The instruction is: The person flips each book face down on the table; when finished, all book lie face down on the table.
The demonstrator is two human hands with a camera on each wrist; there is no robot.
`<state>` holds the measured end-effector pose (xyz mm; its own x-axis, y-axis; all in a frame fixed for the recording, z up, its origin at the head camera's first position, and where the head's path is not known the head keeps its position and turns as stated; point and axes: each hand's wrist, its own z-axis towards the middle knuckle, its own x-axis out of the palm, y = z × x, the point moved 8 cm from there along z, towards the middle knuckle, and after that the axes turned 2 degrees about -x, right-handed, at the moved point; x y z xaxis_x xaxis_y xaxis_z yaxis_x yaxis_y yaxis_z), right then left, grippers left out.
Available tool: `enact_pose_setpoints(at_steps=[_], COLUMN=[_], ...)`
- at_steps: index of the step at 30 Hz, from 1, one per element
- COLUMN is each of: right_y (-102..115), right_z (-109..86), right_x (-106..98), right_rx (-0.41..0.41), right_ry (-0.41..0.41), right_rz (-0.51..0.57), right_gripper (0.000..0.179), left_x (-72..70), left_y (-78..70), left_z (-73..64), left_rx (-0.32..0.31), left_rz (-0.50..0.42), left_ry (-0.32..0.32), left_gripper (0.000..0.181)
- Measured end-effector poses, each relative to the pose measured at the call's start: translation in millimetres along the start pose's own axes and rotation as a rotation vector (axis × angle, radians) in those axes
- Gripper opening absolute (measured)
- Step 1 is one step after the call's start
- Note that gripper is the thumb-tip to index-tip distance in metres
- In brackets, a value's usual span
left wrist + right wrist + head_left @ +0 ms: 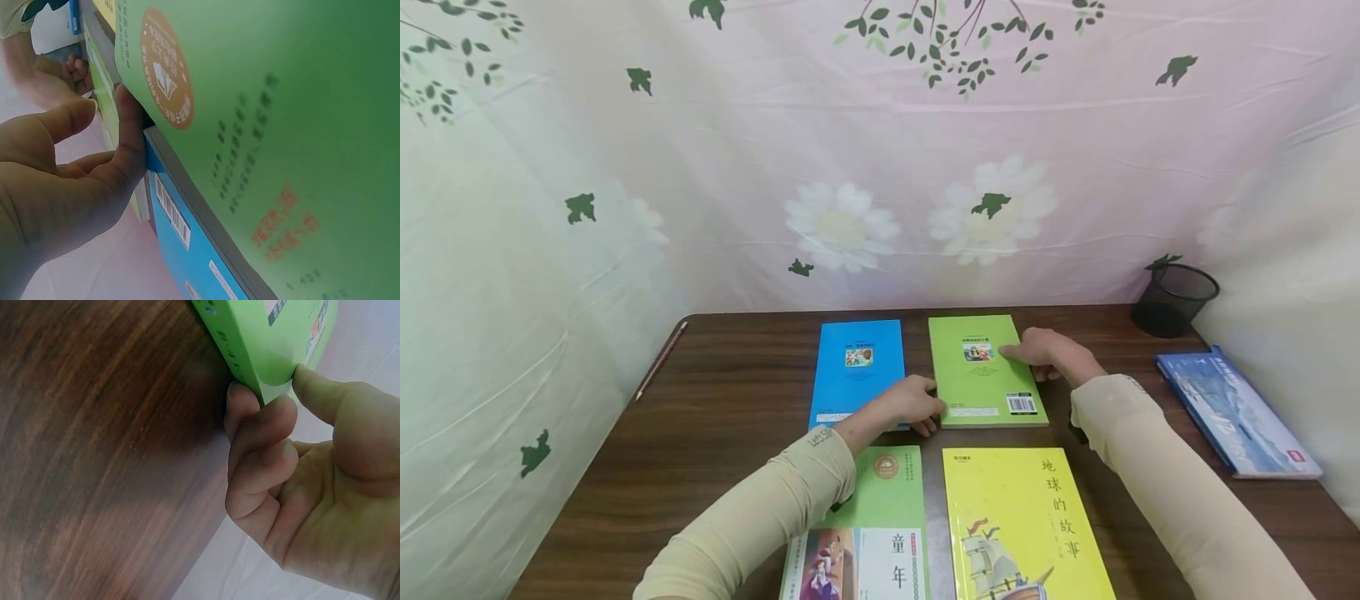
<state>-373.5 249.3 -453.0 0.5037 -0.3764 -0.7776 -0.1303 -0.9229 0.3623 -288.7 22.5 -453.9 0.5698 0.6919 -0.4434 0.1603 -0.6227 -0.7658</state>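
Observation:
A light-green book (985, 371) lies back cover up on the table, its barcode at the lower right. My right hand (1051, 354) pinches its right edge; in the right wrist view the thumb (319, 394) presses the cover and the fingers (262, 425) curl at the edge. At the book's lower left edge is my left hand (913, 402), thumb and fingers loosely spread beside it. To the left lies a blue book (857, 367), partly behind that hand. Nearer me are a green-and-white book (887, 492), partly covered by the left sleeve, and a yellow book (1022, 517).
Along the right side of the dark wooden table (647, 467) lies another blue book (1240, 417). A black mesh pen holder (1172, 300) stands at the back right corner. A thin pencil (661, 360) lies along the left edge. Patterned cloth (887, 150) hangs behind and beside the table.

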Motion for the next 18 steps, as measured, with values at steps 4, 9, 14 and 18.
enact_pose_setpoints(at_steps=[4, 9, 14, 18], right_y=[-1.2, -1.1, 0.1, 0.7], right_z=[0.9, 0.4, -1.3, -1.7], right_x=[0.0, 0.7, 0.6, 0.7], right_rx=[0.005, -0.004, -0.013, -0.013], right_ry=[0.001, 0.006, 0.009, 0.013], right_rz=[-0.001, 0.014, 0.008, 0.009], right_gripper=[0.05, 0.051, 0.051, 0.05], left_x=[-0.6, -0.2, -0.5, -1.4], left_y=[-0.4, 0.3, 0.5, 0.1], left_z=[-0.1, 1.0, 1.0, 0.6], left_rx=[-0.004, -0.002, 0.002, 0.0], left_rz=[0.001, 0.014, 0.007, 0.002], left_ry=[-0.01, -0.007, -0.008, -0.011], left_gripper=[0.062, 0.062, 0.062, 0.062])
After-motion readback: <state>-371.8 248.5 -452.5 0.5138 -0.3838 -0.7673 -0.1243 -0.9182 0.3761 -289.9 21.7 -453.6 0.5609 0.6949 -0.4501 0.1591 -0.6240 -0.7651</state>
